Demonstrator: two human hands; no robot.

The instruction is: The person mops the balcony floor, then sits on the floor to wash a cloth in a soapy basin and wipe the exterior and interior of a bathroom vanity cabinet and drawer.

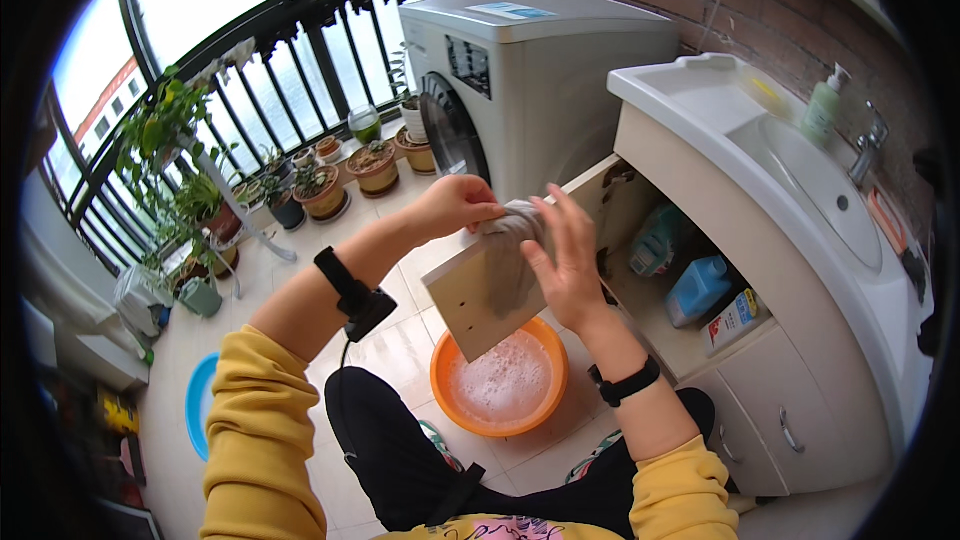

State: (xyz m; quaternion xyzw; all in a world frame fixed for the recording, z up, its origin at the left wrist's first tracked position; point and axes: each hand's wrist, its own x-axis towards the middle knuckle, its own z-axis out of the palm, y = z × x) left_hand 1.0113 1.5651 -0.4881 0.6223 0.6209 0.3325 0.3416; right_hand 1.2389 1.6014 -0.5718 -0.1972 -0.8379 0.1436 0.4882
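A grey, wet-looking cloth (517, 225) hangs over the top edge of the open cabinet door (457, 300), part of it lying down the pale face towards me. My left hand (457, 204) pinches the cloth at its left end on that edge. On the cloth's right side is my right hand (566, 262), its fingers spread; whether the fingertips touch the fabric is hard to tell. Below the door an orange basin (442, 397) of foamy water stands on the tiled floor, between my feet and the door.
The cabinet (694, 356) holds a blue bottle (697, 291), a green bottle (654, 244) and a white box (731, 322). Above it is a white sink (817, 195). A washing machine (555, 90) stands behind. Potted plants (373, 167) line the railing; a blue basin (199, 401) sits left.
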